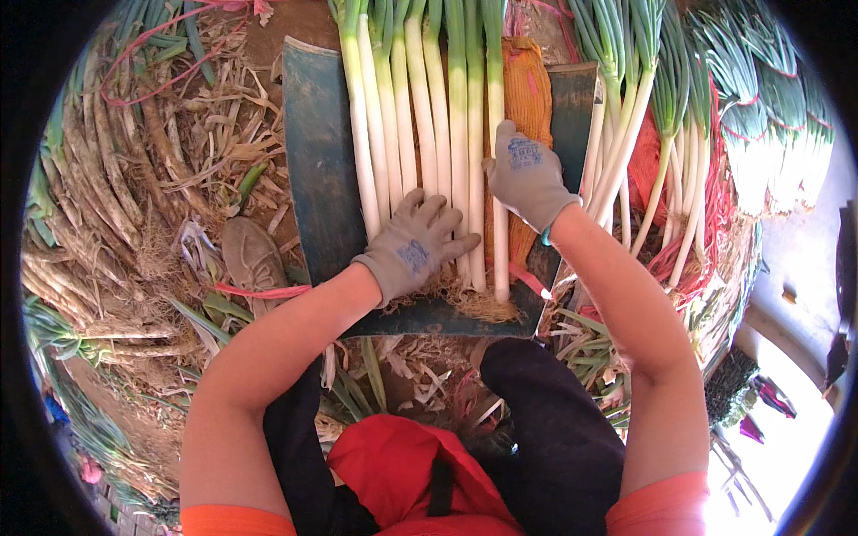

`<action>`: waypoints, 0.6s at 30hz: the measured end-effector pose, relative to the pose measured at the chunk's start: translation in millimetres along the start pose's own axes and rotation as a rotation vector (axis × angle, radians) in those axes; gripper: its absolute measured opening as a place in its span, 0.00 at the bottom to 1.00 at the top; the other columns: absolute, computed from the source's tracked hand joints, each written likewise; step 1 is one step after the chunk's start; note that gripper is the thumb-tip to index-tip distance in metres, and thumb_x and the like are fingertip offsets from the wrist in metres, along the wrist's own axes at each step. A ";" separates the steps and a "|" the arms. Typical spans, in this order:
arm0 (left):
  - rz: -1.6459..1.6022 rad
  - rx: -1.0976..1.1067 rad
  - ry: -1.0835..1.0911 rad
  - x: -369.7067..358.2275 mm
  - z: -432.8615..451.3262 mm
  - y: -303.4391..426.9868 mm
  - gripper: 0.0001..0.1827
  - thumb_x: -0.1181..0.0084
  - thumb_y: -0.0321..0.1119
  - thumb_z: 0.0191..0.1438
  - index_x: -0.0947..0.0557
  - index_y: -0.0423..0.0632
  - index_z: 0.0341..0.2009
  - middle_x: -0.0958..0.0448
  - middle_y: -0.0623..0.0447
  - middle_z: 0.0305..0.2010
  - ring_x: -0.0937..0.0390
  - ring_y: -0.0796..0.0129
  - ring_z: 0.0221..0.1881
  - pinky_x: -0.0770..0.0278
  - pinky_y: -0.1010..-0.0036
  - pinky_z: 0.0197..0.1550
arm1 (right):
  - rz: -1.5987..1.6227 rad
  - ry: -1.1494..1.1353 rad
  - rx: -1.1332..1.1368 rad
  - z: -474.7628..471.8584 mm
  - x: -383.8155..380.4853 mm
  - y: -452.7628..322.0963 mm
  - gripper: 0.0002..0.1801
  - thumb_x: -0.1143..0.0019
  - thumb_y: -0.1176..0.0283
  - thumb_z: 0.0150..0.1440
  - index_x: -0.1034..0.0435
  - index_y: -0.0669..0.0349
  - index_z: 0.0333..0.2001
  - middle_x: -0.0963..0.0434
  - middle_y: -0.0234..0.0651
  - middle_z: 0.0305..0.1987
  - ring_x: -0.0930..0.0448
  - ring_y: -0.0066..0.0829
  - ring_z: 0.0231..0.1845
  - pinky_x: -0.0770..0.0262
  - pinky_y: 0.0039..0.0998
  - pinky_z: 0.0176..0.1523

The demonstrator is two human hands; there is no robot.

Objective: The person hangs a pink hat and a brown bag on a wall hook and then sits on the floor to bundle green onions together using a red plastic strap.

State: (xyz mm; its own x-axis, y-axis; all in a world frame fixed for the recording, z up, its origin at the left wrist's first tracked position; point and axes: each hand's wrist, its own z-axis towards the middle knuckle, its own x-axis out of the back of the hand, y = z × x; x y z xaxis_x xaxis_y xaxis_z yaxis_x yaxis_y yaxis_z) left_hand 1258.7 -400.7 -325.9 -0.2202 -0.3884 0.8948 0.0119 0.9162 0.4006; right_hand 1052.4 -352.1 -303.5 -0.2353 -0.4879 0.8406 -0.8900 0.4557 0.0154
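Note:
A row of cleaned green onions [419, 120] lies side by side across a dark green curved sheet [322, 161], roots towards me. My left hand [419, 244], in a grey glove, rests on the white stems near the roots with its fingers spread. At the right end of the row, my right hand [526, 164], gloved too, is at the outermost green onion [500, 254]; whether its fingers grip the stem is not clear. An orange mesh cloth [526, 87] lies under the row. A pink tie strip [529, 278] crosses the sheet beneath the stems, its other end out at the left.
Soil-covered green onions [100, 161] are heaped at the left, near a shoe [251, 258]. Loose cleaned green onions [623, 141] lean right of the sheet, with red ties [710, 268] beside them. Tied bundles [771, 141] stand farther right. Dry husks [208, 134] litter the ground.

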 end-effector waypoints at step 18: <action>-0.019 -0.126 0.149 -2.1 20.7 18.6 0.26 0.55 0.36 0.56 0.27 0.70 0.60 0.28 0.48 0.53 0.32 0.51 0.58 0.36 0.54 0.61 | -0.096 0.194 -0.043 -8.6 -12.7 -10.3 0.25 0.49 0.69 0.55 0.37 0.74 0.54 0.21 0.42 0.39 0.16 0.34 0.34 0.20 0.35 0.32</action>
State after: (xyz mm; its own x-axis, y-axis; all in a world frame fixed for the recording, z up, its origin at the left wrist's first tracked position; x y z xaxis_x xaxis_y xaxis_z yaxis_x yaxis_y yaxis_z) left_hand 1239.2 -380.8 -324.4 -0.0751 -0.4240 0.9025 0.1330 0.8927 0.4305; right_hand 1067.9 -344.2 -309.6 -0.0673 -0.3797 0.9227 -0.8861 0.4478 0.1196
